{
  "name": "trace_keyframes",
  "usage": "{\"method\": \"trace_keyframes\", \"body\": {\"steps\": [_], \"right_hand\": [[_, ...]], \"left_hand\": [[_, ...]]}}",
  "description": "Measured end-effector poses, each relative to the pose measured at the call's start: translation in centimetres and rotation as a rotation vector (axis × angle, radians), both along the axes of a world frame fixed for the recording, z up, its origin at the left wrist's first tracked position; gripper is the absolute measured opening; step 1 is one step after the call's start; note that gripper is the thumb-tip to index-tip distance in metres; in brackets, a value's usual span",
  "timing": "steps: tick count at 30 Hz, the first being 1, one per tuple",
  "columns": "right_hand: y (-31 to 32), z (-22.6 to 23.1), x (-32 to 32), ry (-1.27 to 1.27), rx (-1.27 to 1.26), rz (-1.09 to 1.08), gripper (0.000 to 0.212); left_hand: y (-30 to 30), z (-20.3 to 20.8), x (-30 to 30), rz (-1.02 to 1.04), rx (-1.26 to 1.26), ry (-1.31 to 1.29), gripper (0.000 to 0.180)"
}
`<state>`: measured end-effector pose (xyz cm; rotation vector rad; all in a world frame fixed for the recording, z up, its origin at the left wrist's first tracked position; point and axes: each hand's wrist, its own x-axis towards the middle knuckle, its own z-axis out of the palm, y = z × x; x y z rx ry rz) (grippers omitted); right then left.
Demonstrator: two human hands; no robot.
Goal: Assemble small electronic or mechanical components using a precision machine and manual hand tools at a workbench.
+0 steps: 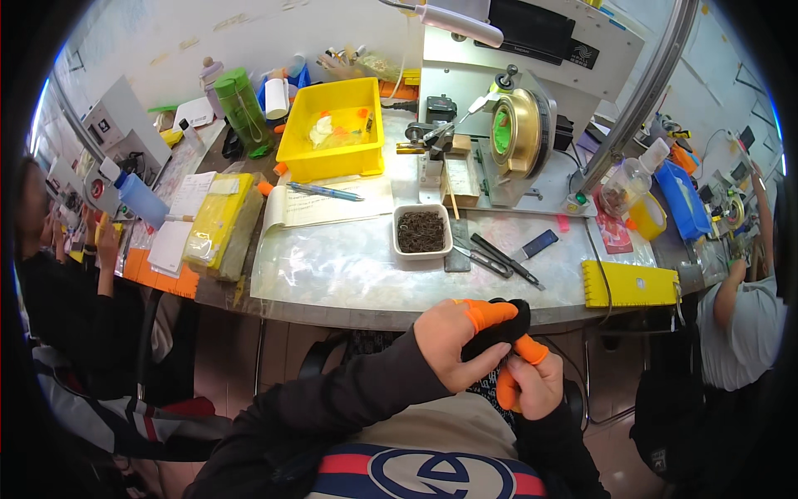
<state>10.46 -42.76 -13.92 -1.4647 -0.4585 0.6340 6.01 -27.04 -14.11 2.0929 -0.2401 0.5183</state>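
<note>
Above my lap, just off the table's front edge, my left hand [446,348] is closed on a soft-looking black thing [497,333] whose kind I cannot make out. Orange finger cots cover some of my fingertips. My right hand [539,384], also with orange cots, pinches at the lower right side of the same black thing; its fingertips partly hide what they grip. Beyond my hands, a white square bowl [420,234] holds dark, thin, wiry pieces. To its right lie black tweezers [507,259] and a small dark blue-and-grey item [534,244].
A machine with a gold wheel [509,137] stands at the back. Left of it are a yellow bin [332,166], a notebook [366,198] with pens, and a green bottle [243,112]. A yellow plate [632,285] lies at the right edge. People sit at both sides.
</note>
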Motion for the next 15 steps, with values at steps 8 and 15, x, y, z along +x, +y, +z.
{"method": "trace_keyframes", "body": {"steps": [8, 15], "right_hand": [[-0.1, -1.9, 0.5, -0.647, -0.126, -0.086, 0.017], [-0.6, -5.3, 0.8, -1.032, -0.316, 0.007, 0.013]], "left_hand": [[-1.4, 0.9, 0.2, 0.042, 0.125, -0.026, 0.033], [-4.0, 1.8, -0.2, -0.199, 0.272, -0.289, 0.027]]}}
